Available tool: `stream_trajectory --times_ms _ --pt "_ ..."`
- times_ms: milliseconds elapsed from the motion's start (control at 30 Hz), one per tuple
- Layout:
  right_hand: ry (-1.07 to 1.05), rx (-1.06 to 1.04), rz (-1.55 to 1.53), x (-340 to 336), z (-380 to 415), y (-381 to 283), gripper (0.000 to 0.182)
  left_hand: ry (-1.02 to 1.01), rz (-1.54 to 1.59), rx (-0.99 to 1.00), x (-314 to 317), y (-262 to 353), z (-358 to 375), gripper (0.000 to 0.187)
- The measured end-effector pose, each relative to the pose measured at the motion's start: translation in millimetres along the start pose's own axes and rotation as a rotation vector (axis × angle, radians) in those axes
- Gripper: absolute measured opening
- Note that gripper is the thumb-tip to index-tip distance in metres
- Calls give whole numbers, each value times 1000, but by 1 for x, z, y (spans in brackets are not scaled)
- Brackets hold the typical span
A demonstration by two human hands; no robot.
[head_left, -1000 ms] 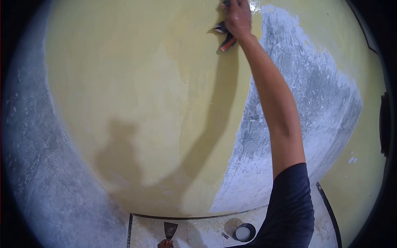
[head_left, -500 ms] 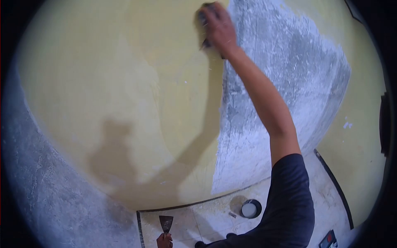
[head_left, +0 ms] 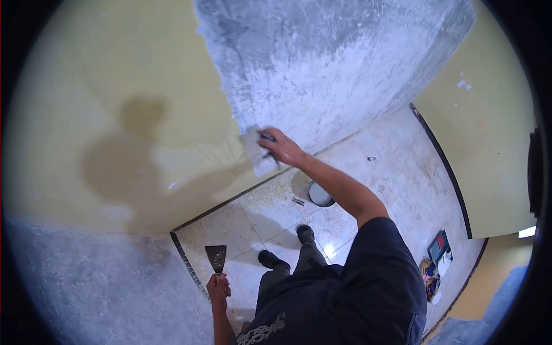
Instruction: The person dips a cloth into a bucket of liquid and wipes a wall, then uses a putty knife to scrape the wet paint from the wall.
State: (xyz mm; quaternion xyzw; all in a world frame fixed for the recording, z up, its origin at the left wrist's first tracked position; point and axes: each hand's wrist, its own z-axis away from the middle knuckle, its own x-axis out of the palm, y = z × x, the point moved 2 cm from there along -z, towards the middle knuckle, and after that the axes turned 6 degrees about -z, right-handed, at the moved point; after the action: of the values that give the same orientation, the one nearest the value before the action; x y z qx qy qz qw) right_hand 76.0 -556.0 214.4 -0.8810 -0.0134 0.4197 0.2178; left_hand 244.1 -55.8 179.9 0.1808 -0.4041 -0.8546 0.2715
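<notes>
In the head view, my right hand [head_left: 282,146] is wrapped around the dark handle of a plastering trowel [head_left: 266,137]. The trowel is low on the wall, at the left border of the grey-white plastered patch [head_left: 322,75]; its blade is blurred and partly hidden by the hand. Down at the lower left, my left hand [head_left: 218,286] grips a putty knife [head_left: 217,257], its wide, stained blade pointing up, away from the wall. Yellow paint [head_left: 190,115] covers the wall left of the patch.
A round bucket [head_left: 321,194] with whitish contents stands on the tiled floor below my right forearm. Small scraps [head_left: 298,202] and crumbs lie along the dark skirting [head_left: 230,198]. At the right are an open case [head_left: 438,246] and several small items. A grey wall section [head_left: 103,282] fills the lower left.
My right hand has come down from high on the wall to near its foot with the trowel. The view has tilted down, showing more floor, my feet and the case. My left hand still holds the putty knife.
</notes>
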Motion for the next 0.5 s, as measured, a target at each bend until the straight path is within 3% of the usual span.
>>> stream_trajectory --times_ms 33,100,167,333,400,500 --pt "-179 521 -293 3 38 11 31 14 -15 -13 2 0 2 21" --pt "-55 778 -203 28 138 68 29 42 -31 -44 16 -1 6 21" --pt "-84 1074 -130 45 233 115 32 95 -52 -93 26 -15 9 21" --pt "151 1387 -150 79 412 177 40 154 -45 -202 88 -24 9 23" --pt "336 1686 -488 95 460 188 41 181 3 -294 111 -33 7 24" --pt "435 1810 -714 99 494 190 46 191 41 -341 139 -39 11 22"
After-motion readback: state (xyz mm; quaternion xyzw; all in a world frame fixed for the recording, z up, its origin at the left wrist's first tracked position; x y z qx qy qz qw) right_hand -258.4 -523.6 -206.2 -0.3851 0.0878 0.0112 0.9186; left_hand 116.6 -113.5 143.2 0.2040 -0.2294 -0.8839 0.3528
